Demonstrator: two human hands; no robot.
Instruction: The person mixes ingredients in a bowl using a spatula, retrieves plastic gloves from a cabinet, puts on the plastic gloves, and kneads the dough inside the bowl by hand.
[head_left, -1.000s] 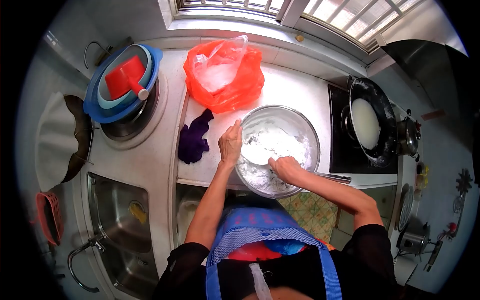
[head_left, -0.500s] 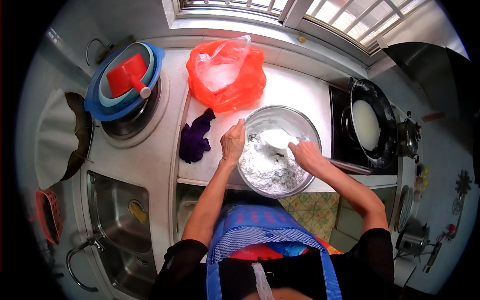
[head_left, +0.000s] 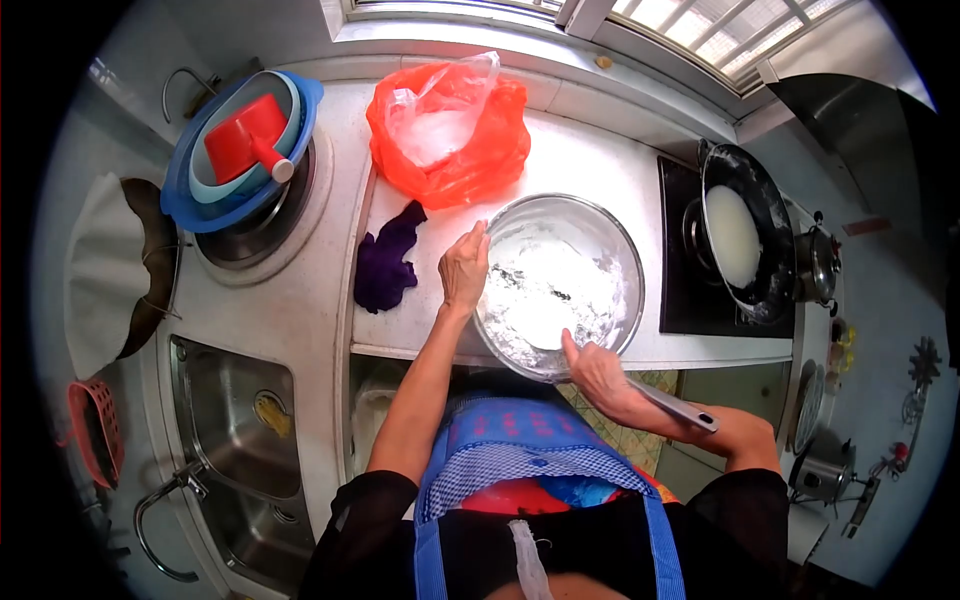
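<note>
A steel mixing bowl (head_left: pixel 634 268) stands on the counter in front of me, with white flour (head_left: pixel 545 290) and a few dark flecks inside. My left hand (head_left: pixel 464 268) grips the bowl's left rim. At the lower right rim, my right hand (head_left: pixel 600 376) is closed around a metal spatula (head_left: pixel 690 411), its index finger stretched along the tool toward the bowl. The spatula's handle sticks out past my wrist; its head is hard to make out against the white flour. A purple cloth (head_left: pixel 388 258) lies left of my left hand.
Behind the bowl sits a red plastic bag (head_left: pixel 485 140) holding something white. On the right, a black wok (head_left: pixel 770 225) with a white mass stands on the stove (head_left: pixel 680 305). Stacked basins with a red dipper (head_left: pixel 245 137) are at left, above the sink (head_left: pixel 235 400).
My right hand has moved down and toward me with the spatula, from the bowl's right side to its near rim. My left hand stays on the rim. The view has shifted slightly.
</note>
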